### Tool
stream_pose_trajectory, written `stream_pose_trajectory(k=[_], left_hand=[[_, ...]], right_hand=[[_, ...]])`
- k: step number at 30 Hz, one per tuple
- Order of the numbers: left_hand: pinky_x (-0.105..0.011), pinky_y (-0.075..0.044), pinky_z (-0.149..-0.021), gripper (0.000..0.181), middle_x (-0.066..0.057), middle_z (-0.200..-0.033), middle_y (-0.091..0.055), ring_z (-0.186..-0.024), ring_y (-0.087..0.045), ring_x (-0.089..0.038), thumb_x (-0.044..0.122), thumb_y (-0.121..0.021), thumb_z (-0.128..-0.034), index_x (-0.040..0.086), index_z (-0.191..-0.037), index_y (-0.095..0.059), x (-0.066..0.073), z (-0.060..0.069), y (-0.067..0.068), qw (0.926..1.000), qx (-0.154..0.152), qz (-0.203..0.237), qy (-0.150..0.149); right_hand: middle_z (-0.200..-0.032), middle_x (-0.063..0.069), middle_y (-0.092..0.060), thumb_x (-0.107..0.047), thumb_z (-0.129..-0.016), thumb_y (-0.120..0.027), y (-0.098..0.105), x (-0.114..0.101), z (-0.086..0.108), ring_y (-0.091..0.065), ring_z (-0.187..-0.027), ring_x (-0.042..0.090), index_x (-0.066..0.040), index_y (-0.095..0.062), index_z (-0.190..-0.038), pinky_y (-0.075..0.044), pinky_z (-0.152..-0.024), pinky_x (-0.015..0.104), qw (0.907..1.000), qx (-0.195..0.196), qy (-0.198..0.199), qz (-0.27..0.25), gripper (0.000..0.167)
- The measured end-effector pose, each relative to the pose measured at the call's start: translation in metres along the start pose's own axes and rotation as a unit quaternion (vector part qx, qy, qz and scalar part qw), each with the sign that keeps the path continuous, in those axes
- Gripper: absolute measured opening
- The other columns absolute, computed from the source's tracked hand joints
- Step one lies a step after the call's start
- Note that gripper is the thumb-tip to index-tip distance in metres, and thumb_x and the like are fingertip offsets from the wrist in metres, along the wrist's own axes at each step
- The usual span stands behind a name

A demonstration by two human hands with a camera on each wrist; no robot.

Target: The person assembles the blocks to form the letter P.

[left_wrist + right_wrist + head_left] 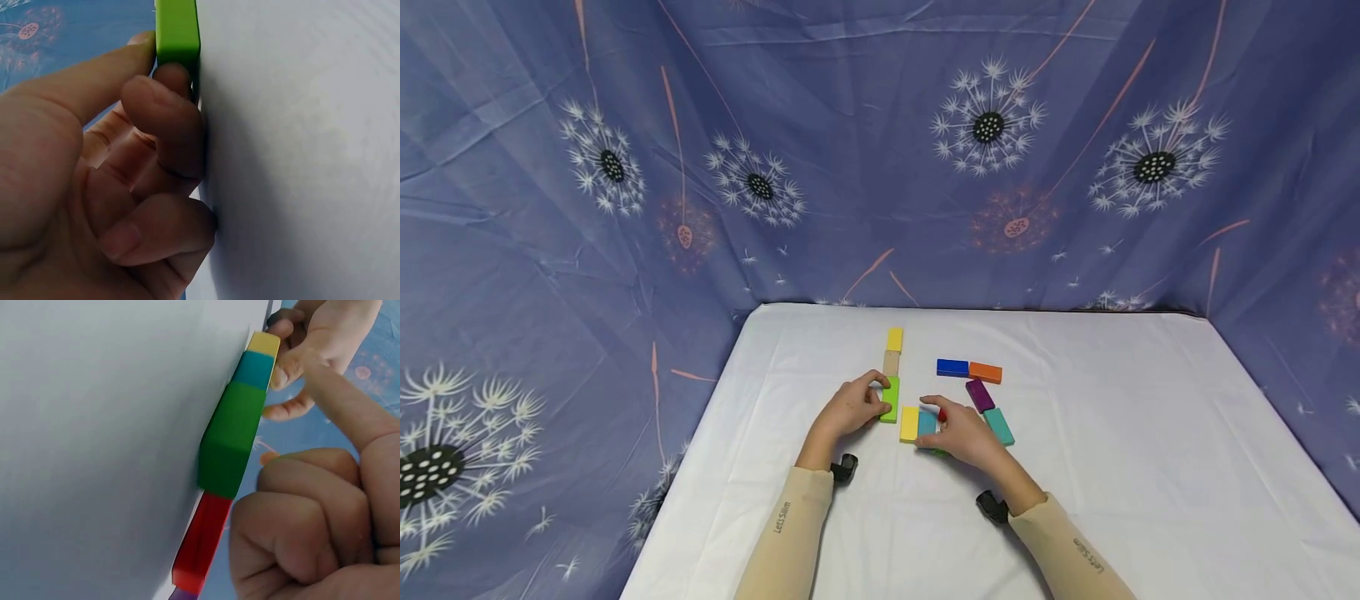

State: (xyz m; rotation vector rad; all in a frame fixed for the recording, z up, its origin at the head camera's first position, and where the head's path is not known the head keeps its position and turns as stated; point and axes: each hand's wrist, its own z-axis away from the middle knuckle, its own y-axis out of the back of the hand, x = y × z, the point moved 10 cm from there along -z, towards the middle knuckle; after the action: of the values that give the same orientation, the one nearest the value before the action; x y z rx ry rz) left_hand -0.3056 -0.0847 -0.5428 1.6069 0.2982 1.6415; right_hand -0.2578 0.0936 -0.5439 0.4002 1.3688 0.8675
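A flowered blue curtain (865, 179) hangs at twelve o'clock and wraps round to nine and three. Before me spreads the white tablecloth (1150, 467). My beige sleeves (786, 533) come in from seven and five o'clock.

My left hand (852, 406) pinches the lime block (892, 398), which lies flat, thumb and forefinger on it. My right hand (966, 433), at about four o'clock from the lime block, has thumb and forefinger spread at the sky-blue block (927, 422), the other fingers curled. In the right wrist view my thumb looks clear of that row; whether my forefinger touches anything I cannot tell.

From my right hand, the teal block (998, 427) is at three o'clock, the purple block (980, 396) at one, the orange block (986, 372) beyond it, and the dark blue block (952, 367) at twelve. Along the row, the green block (231, 434) sits between the sky-blue block and the red block (203, 540).

The near yellow block (908, 424) touches the sky-blue one at nine o'clock. At twelve from the lime block lie the wooden block (891, 363), then the far yellow block (895, 339).
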Motion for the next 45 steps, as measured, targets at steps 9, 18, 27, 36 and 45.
stream_pose_trajectory(k=[9, 18, 27, 36, 45], left_hand=[[-0.029, -0.046, -0.064, 0.035, 0.001, -0.077, -0.068, -0.053, -0.054, -0.013, 0.02, -0.074, -0.0995, 0.014, -0.132, -0.063, -0.005, -0.002, 0.002, 0.999, 0.002, 0.044, 0.001], [-0.032, -0.052, -0.078, 0.044, 0.001, -0.08, -0.07, -0.051, -0.056, -0.014, 0.022, -0.075, -0.0992, 0.015, -0.141, -0.061, -0.012, -0.003, 0.002, 0.9962, 0.003, 0.087, 0.001], [-0.032, -0.052, -0.067, 0.061, -0.002, -0.081, -0.071, -0.049, -0.056, -0.015, 0.024, -0.083, -0.0935, 0.023, -0.15, -0.059, -0.013, -0.003, 0.003, 0.9932, 0.002, 0.116, -0.007], [-0.031, -0.052, -0.072, 0.071, -0.002, -0.082, -0.071, -0.047, -0.055, -0.014, 0.022, -0.084, -0.0914, 0.021, -0.156, -0.055, -0.014, -0.004, 0.002, 0.993, 0.0, 0.118, -0.004], [-0.03, -0.053, -0.079, 0.072, -0.002, -0.081, -0.072, -0.047, -0.056, -0.014, 0.024, -0.085, -0.0915, 0.021, -0.157, -0.055, -0.016, -0.004, 0.001, 0.9924, -0.001, 0.123, 0.004]], right_hand=[[-0.131, 0.013, -0.072, -0.035, -0.083, -0.092, -0.008, -0.003, 0.001, -0.067, -0.12, 0.028, -0.013, -0.066, -0.143, -0.053, -0.108, 0.055, 0.9995, 0.012, -0.01, 0.028, 0.07], [-0.138, 0.016, -0.07, -0.033, -0.084, -0.09, -0.011, -0.006, 0.004, -0.066, -0.126, 0.035, -0.014, -0.066, -0.141, -0.052, -0.108, 0.06, 0.9981, 0.021, -0.014, 0.057, 0.065], [-0.132, 0.014, -0.073, -0.034, -0.085, -0.09, -0.009, -0.012, 0.007, -0.068, -0.118, 0.034, -0.016, -0.068, -0.137, -0.055, -0.104, 0.059, 0.9973, 0.029, -0.003, 0.067, 0.059], [-0.132, 0.015, -0.072, -0.037, -0.084, -0.09, -0.006, -0.01, 0.005, -0.069, -0.117, 0.033, -0.018, -0.067, -0.138, -0.055, -0.104, 0.058, 0.9974, 0.032, 0.001, 0.064, 0.062], [-0.101, 0.006, -0.074, -0.038, -0.081, -0.092, 0.0, -0.014, 0.007, -0.066, -0.091, 0.019, -0.018, -0.07, -0.133, -0.059, -0.092, 0.049, 0.9974, 0.043, 0.025, 0.051, 0.06]])
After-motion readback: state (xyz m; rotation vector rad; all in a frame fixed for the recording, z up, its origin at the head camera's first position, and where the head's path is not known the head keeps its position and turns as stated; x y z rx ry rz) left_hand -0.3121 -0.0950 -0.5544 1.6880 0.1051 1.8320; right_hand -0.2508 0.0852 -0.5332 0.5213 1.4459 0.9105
